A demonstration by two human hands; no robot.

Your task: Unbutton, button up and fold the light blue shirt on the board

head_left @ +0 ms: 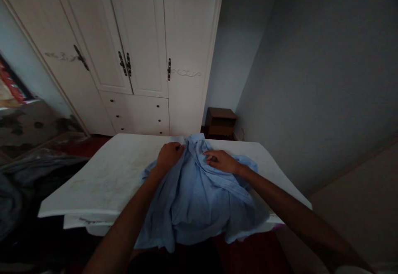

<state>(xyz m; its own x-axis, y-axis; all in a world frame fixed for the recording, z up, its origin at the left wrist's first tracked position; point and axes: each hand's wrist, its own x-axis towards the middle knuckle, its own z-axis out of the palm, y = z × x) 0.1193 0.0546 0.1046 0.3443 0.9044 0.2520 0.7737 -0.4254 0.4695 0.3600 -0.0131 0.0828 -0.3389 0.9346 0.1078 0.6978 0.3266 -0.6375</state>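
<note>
A light blue shirt [199, 199] lies spread and creased over a white table [108, 178], its lower part hanging past the near edge. Its collar [196, 138] is at the table's far edge. My left hand [170, 156] is closed on the shirt just left of the collar, with fingers curled into the cloth. To the right of the collar, my right hand [221, 161] pinches the shirt near its front edge. Both forearms reach in from below, and the right one covers part of a sleeve.
Behind the table stands a white wardrobe [139, 29] with dark handles and drawers. A small brown cabinet [221, 120] sits in the corner by the grey wall [326, 79]. Dark cloth [18, 199] is heaped at the left.
</note>
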